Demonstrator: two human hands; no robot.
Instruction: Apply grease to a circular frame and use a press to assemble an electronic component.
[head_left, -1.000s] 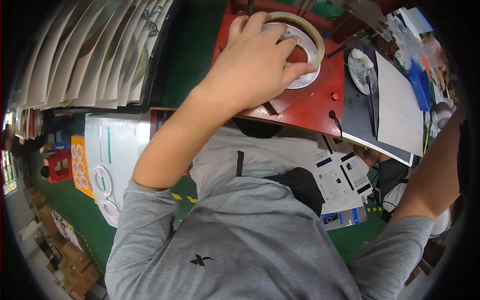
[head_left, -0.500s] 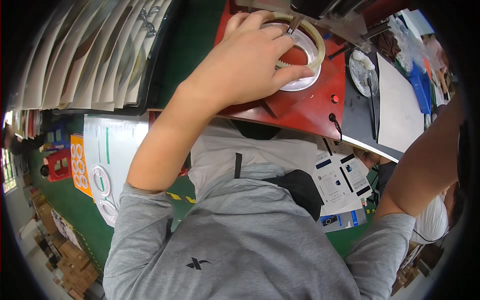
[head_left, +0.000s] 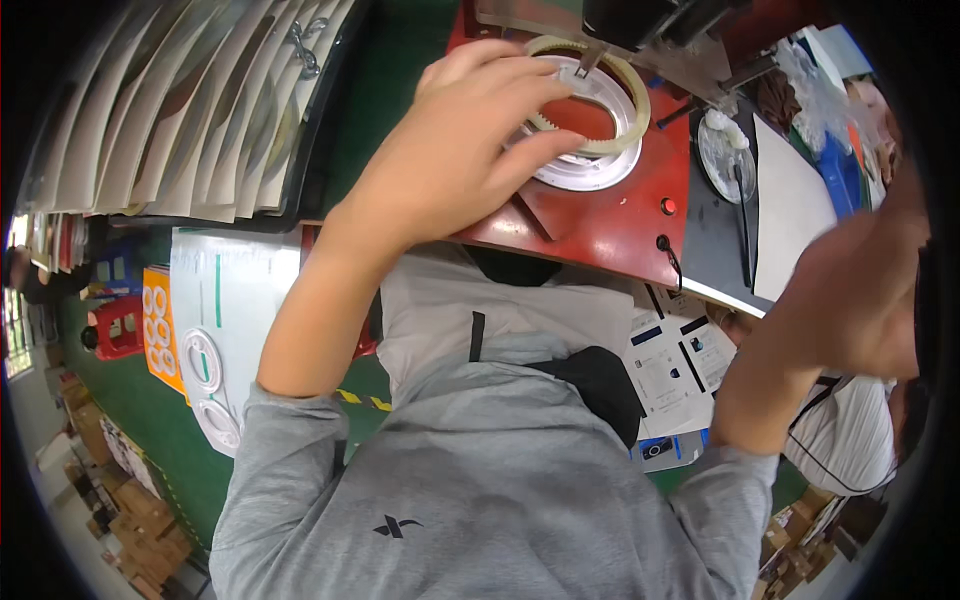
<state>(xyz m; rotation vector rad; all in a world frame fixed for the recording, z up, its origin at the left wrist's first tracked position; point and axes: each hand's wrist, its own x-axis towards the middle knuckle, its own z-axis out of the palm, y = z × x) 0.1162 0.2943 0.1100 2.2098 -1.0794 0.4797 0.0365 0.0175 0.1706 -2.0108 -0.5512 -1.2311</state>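
My left hand point(head_left: 470, 140) reaches over the left side of a pale toothed ring point(head_left: 632, 125), its thumb and fingers apart. The thumb tip lies against or just over the ring's near edge; contact is hard to tell. Under the toothed ring is a flat white ring point(head_left: 600, 178), resting on a red machine base point(head_left: 610, 225). A small metal prong point(head_left: 590, 62) of the machine comes down at the rings' far side. At the right, my right hand point(head_left: 850, 290) is raised and smeared by motion, so its fingers and anything in them cannot be made out.
A red button point(head_left: 668, 206) sits on the base's near right. Beyond it are a shallow clear dish point(head_left: 728, 165) with white material and a thin dark stick, and a pale sheet point(head_left: 790, 215). Upright cards point(head_left: 200, 120) fill a black holder at left. Printed papers point(head_left: 670, 370) hang below.
My left hand has drawn back leftward, its fingers coming away from the ring's top. My right arm has swung inward, bringing the blurred right hand into view. The rings have shifted slightly nearer.
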